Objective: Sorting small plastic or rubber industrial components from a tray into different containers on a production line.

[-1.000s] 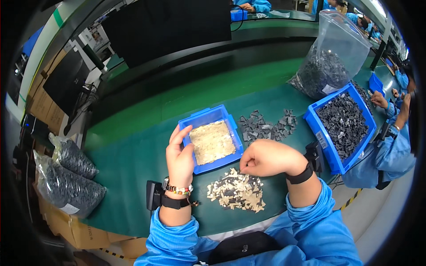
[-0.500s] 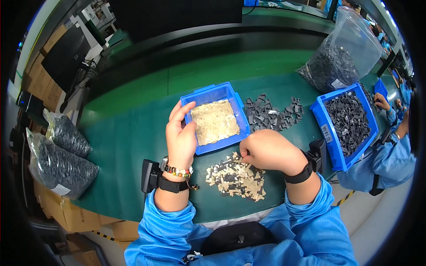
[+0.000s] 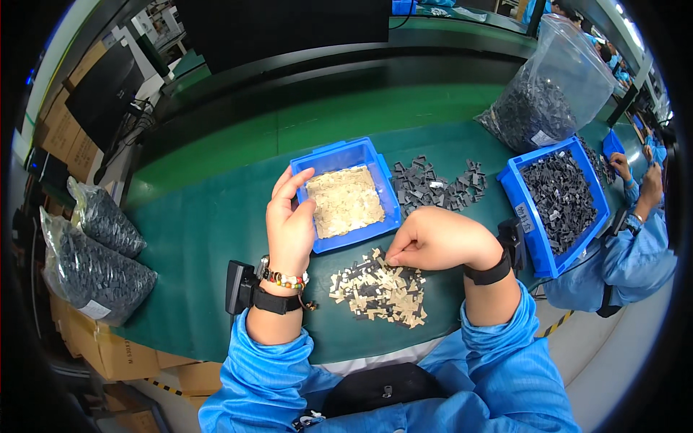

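Observation:
My left hand point(image 3: 289, 224) is raised at the left rim of a small blue bin point(image 3: 375, 162) filled with beige flat pieces point(image 3: 345, 200); its fingers are spread and I see nothing in it. My right hand point(image 3: 433, 238) is curled, palm down, with its fingertips on the top edge of a loose pile of beige and black pieces point(image 3: 379, 290) lying on the green table point(image 3: 195, 238). Whether the fingertips pinch a piece is hidden. Both wrists wear black bands.
A heap of dark grey parts point(image 3: 440, 184) lies beside the bin. A larger blue bin of dark parts point(image 3: 559, 202) and a clear bag point(image 3: 548, 94) stand at the right, where a co-worker's sleeve point(image 3: 635, 252) shows. Two bags of dark parts point(image 3: 94, 260) and cardboard boxes point(image 3: 108, 353) sit at the left.
The view has shifted a little. My right hand stays at the pile's top edge and my left hand stays raised beside the bin.

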